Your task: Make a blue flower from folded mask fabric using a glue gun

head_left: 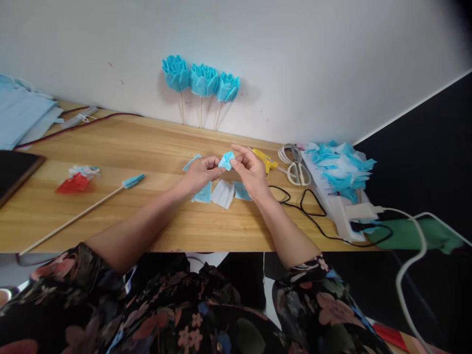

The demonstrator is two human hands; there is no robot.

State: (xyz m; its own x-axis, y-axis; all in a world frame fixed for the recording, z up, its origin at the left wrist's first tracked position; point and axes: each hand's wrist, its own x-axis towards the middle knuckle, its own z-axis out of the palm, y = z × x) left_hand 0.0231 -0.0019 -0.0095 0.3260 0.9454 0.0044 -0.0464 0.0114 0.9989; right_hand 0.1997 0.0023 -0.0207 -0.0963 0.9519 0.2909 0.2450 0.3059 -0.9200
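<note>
Between both hands, above the middle of the table, is a small folded piece of light blue fabric. My left hand pinches its left side, while my right hand grips the right edge with thumb and finger. Beneath and around the hands lie several cut fabric pieces, among them a white piece and a blue piece. A yellow glue gun rests just beyond my right hand, partly hidden by it. To the left lies a wooden stick with a blue wrapped tip.
Three blue fabric flowers on sticks lean on the wall. Scissors lie right, beside a heap of blue and white scraps, a power strip and a black cable. Blue face masks are stacked left, near a red packet.
</note>
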